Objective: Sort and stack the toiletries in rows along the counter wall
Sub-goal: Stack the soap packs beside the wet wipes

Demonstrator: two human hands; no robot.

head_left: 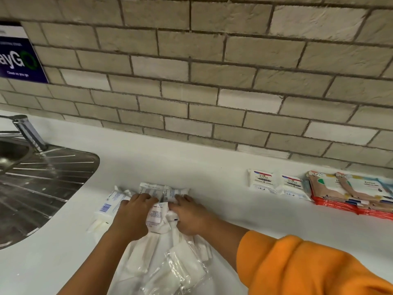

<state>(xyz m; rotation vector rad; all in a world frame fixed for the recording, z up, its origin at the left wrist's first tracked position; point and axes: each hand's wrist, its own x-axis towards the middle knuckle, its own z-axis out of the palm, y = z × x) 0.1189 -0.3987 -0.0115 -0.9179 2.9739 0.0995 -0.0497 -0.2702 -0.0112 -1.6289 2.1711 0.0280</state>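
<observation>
A loose pile of white toiletry packets (157, 216) lies on the white counter (191, 167) in front of me. My left hand (131, 216) lies over the left side of the pile, fingers curled onto a packet. My right hand (189, 216) grips a packet at the pile's right side. Clear plastic-wrapped white items (176, 267) lie nearer to me, between my forearms. Along the wall at the right sit two white Dove soap packets (262, 180) side by side, then stacked colourful flat packs (348, 190).
A steel sink (12, 152) with a ribbed drainboard (46, 184) and a tap (27, 130) is at the left. A tiled wall (202, 81) runs behind the counter, with a dark blue sign (19, 58) at upper left.
</observation>
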